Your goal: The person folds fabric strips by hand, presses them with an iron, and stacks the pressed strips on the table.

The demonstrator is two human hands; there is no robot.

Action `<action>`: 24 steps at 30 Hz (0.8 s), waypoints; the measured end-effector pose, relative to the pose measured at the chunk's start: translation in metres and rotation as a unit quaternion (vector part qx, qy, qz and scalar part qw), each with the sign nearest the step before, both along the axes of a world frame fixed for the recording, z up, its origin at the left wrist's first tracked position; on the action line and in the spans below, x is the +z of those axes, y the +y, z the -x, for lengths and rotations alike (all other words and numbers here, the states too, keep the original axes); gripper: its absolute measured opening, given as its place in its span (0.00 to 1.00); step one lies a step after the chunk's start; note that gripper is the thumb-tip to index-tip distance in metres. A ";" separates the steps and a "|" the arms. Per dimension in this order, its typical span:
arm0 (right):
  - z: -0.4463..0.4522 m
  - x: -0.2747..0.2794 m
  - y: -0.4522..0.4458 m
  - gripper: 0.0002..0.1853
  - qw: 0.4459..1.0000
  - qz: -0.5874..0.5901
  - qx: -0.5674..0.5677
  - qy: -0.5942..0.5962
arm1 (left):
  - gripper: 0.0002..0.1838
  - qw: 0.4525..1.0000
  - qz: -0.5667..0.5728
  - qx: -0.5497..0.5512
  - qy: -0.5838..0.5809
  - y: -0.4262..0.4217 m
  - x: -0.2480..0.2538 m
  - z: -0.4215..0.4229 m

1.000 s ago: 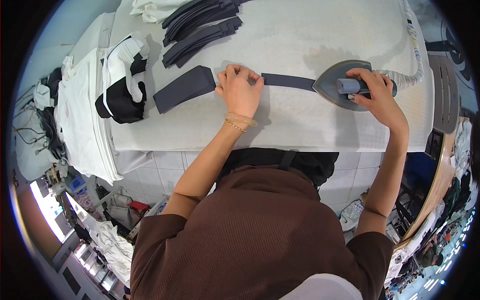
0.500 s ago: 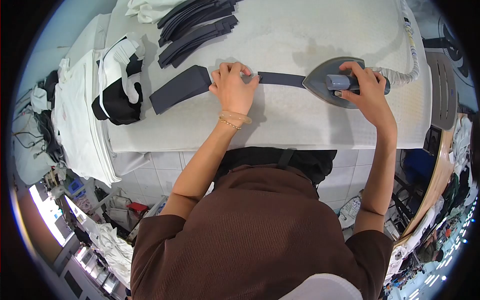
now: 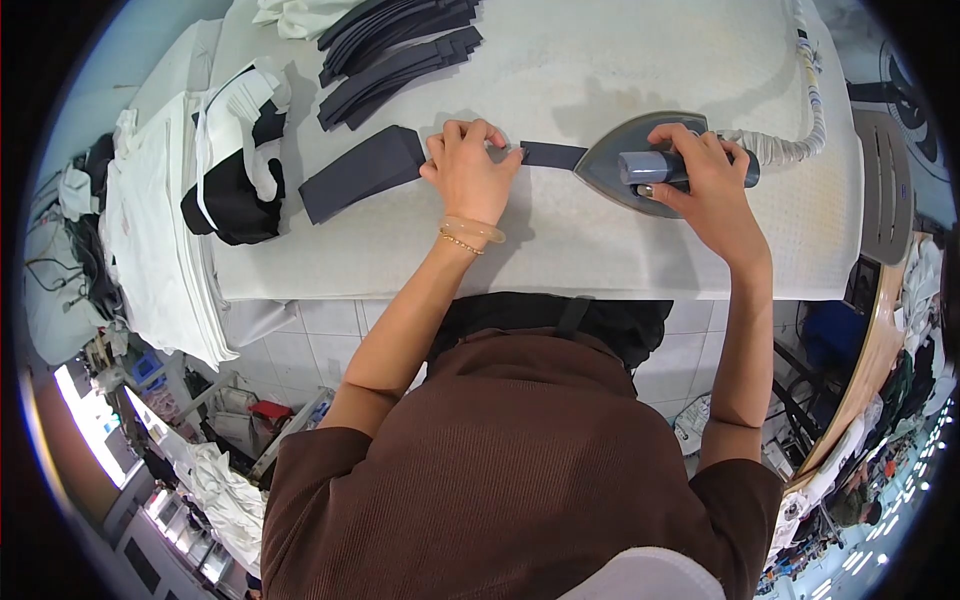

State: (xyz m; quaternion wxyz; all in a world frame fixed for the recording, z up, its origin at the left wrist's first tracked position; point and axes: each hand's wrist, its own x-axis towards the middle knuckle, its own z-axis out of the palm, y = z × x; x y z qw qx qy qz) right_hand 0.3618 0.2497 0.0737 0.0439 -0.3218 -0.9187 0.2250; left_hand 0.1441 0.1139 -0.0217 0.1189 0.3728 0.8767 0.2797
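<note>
An iron [image 3: 615, 165] lies flat on the white padded table [image 3: 560, 255], its tip pointing left, with my right hand [image 3: 705, 185] wrapped round its handle. The iron covers the right part of a narrow dark grey fabric strip [image 3: 553, 155]. At the strip's left end, the thumb and a finger of my left hand [image 3: 471, 172] touch or pinch the fabric; the exact grip is too small to tell. Just left of that hand rests a wider dark grey folded piece [image 3: 362, 175].
Stacks of dark grey strips [image 3: 400, 75] lie at the table's back. On the left are a tied black and white fabric bundle [image 3: 240, 175] and piled white cloth [image 3: 155, 230]. A wrapped hose [image 3: 785, 148] runs from the iron to the back right.
My right hand has slid the iron left along the strip, covering more of it. My left hand stays at the strip's left end, with little movement.
</note>
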 end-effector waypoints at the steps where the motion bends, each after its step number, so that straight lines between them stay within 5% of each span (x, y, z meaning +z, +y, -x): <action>1: 0.002 -0.001 -0.001 0.26 1.000 -0.006 0.002 0.008 | 0.14 1.000 0.000 0.000 0.000 0.000 0.000 0.000; 24: 0.037 -0.007 -0.020 0.23 0.999 -0.037 0.017 0.012 | 0.16 0.999 0.028 -0.019 -0.017 0.005 0.007 0.012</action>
